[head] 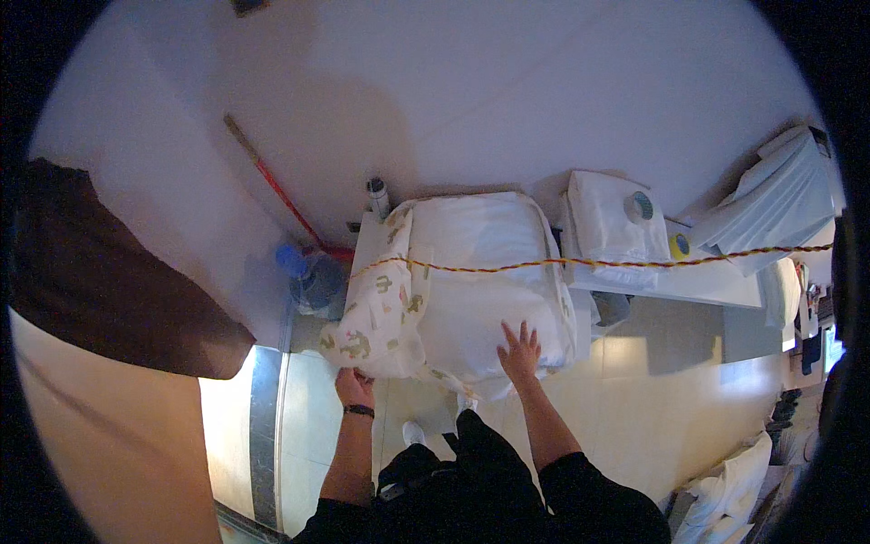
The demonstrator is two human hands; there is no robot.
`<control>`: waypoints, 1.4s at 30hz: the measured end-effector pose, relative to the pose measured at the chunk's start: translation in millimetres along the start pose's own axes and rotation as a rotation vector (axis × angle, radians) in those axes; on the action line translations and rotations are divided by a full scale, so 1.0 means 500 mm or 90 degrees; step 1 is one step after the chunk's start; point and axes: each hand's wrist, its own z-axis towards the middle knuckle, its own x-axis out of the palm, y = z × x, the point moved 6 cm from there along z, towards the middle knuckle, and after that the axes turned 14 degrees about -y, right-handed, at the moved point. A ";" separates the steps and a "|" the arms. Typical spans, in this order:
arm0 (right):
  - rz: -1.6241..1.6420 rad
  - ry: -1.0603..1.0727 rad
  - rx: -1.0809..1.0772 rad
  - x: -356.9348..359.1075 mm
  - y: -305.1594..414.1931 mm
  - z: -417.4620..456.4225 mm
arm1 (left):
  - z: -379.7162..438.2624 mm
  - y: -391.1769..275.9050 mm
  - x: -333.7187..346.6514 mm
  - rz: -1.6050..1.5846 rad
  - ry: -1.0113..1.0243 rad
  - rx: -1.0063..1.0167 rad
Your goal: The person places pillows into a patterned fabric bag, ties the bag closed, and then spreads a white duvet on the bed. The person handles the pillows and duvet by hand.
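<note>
A big white padded bundle [486, 292], perhaps a folded quilt, lies before me on a white table. Along its left side runs white cloth with a cactus print [380, 299], which also shows at the bundle's front and right edges. My left hand [355, 387] has its fingers closed at the front left corner of this cloth; the fingertips are partly hidden. Fingers spread, my right hand [522, 353] rests on the front right part of the bundle and holds nothing. A twisted red and yellow cord [489, 269] crosses the view above the bundle.
Right of the bundle, a white package [605, 204] carries a tape roll [639, 206]; a yellow tape roll [680, 246] lies beside it. A dark cylinder [378, 197] stands at the back left. Left are a water jug [316, 279] and a red-handled pole [282, 190]. A brown curtain-like cloth [122, 285] hangs far left.
</note>
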 end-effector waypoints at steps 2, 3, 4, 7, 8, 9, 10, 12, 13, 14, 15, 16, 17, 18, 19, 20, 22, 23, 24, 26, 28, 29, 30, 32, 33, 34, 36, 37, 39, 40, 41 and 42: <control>-0.085 0.151 0.012 0.093 -0.083 -0.050 | -0.019 0.038 0.000 0.101 0.066 -0.009; -0.087 0.194 0.016 0.126 -0.096 -0.061 | -0.007 0.064 -0.007 0.182 0.067 -0.002; -0.089 0.232 0.020 0.142 -0.105 -0.057 | -0.028 0.078 0.008 0.222 0.055 -0.010; -0.067 0.290 0.023 0.147 -0.090 -0.035 | -0.050 0.126 0.014 0.314 0.020 -0.038; -0.055 0.286 0.014 0.139 -0.075 -0.028 | -0.022 0.157 -0.013 0.329 0.017 -0.056; -0.048 0.281 0.007 0.132 -0.075 -0.019 | -0.008 0.188 -0.038 0.344 0.018 -0.078; -0.012 0.259 -0.027 0.125 -0.080 -0.008 | -0.025 0.221 -0.050 0.355 0.043 -0.170; 0.062 0.214 -0.095 0.107 -0.094 -0.012 | -0.064 0.266 -0.061 0.373 0.095 -0.350; 0.128 0.138 -0.071 0.116 -0.151 0.004 | -0.147 0.266 -0.013 0.407 0.154 -0.362; 0.185 0.058 -0.037 0.141 -0.247 0.023 | -0.286 0.219 0.088 0.538 0.241 -0.327; 0.254 -0.014 -0.023 0.148 -0.278 0.047 | -0.302 0.217 0.145 0.602 0.358 -0.093; 0.231 -0.073 0.004 0.116 -0.256 0.082 | -0.313 0.208 0.178 0.658 0.439 0.153; 0.206 -0.129 0.035 0.051 -0.219 0.125 | -0.328 0.188 0.200 0.709 0.510 0.400; 0.195 -0.207 0.005 -0.010 -0.183 0.154 | -0.343 0.137 0.236 0.665 0.537 0.560; 0.175 -0.293 -0.025 -0.059 -0.179 0.187 | -0.376 0.086 0.298 0.603 0.568 0.718; 0.141 -0.314 -0.029 -0.072 -0.193 0.229 | -0.414 0.031 0.361 0.527 0.596 0.878; 0.072 -0.353 -0.032 -0.082 -0.230 0.298 | -0.420 -0.096 0.433 0.382 0.492 0.921; 0.103 -0.325 -0.001 -0.079 -0.232 0.329 | -0.400 -0.143 0.461 0.346 0.418 0.907; 0.130 -0.297 0.035 -0.075 -0.234 0.357 | -0.348 -0.170 0.500 0.386 0.378 0.879; 0.110 -0.236 0.058 -0.047 -0.266 0.393 | -0.221 -0.170 0.611 0.453 0.368 0.857; 0.074 -0.144 0.113 -0.024 -0.241 0.431 | -0.021 -0.113 0.699 0.722 0.348 0.769; 0.054 -0.105 0.138 -0.024 -0.226 0.462 | 0.063 -0.079 0.732 0.834 0.343 0.778; 0.003 -0.076 0.154 -0.033 -0.191 0.490 | 0.145 -0.051 0.757 0.948 0.330 0.782; -0.130 -0.019 0.217 -0.051 -0.172 0.513 | 0.210 0.026 0.821 1.237 0.396 0.620; -0.178 -0.032 0.207 -0.047 -0.178 0.524 | 0.241 0.058 0.827 1.249 0.372 0.557; -0.224 -0.044 0.194 -0.037 -0.185 0.535 | 0.271 0.084 0.825 1.261 0.345 0.493; -0.249 -0.031 0.177 -0.014 -0.223 0.546 | 0.289 0.130 0.828 1.267 0.368 0.443; -0.224 -0.004 0.223 0.000 -0.218 0.555 | 0.316 0.133 0.821 1.221 0.376 0.467; -0.175 0.038 0.324 0.017 -0.222 0.564 | 0.329 0.134 0.830 1.122 0.404 0.523; -0.116 -0.037 0.338 0.011 -0.234 0.559 | 0.307 0.119 0.844 1.007 0.440 0.558; -0.059 -0.112 0.350 -0.001 -0.258 0.548 | 0.284 0.101 0.852 0.900 0.482 0.589; -0.002 -0.193 0.360 -0.026 -0.283 0.534 | 0.229 0.064 0.881 0.835 0.551 0.548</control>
